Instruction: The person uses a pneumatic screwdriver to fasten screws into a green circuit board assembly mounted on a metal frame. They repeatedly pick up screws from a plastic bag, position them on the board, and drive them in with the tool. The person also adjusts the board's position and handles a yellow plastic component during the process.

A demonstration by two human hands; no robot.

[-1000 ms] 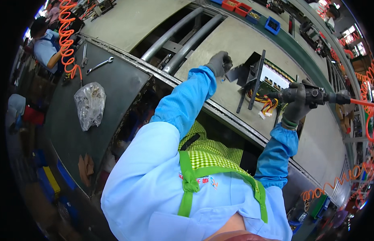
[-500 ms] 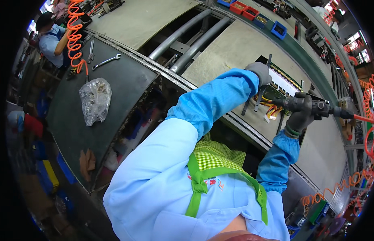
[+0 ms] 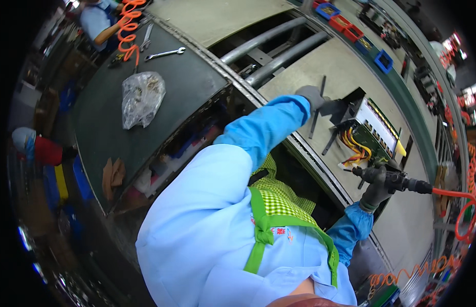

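Observation:
My left hand [image 3: 310,97], in a grey glove, is closed around a thin dark flat bar [image 3: 314,122] held beside an electronic unit. My right hand [image 3: 376,193], also gloved, grips a black air tool [image 3: 394,180] with a red hose. Its narrow tip points left, below the wires. The unit, a metal-cased box with a green circuit board [image 3: 377,134], lies on the bench between my hands. Yellow, red and black wires [image 3: 354,146] spill from its near side. A second dark bar [image 3: 330,145] lies under or against the unit's left side; its far end is hidden.
Metal rollers [image 3: 286,60] join the pale bench tops. On the dark side table [image 3: 189,84] lie wrenches [image 3: 165,53], a clear plastic bag of small parts [image 3: 143,100] and a coiled orange hose [image 3: 128,33]. Red and blue bins [image 3: 383,61] stand along the far edge. A co-worker [image 3: 97,23] is at far left.
My left hand has drawn away from the unit to the left with the bar, uncovering more of the unit. The air tool has shifted slightly nearer to me. The whole view has turned and shifted.

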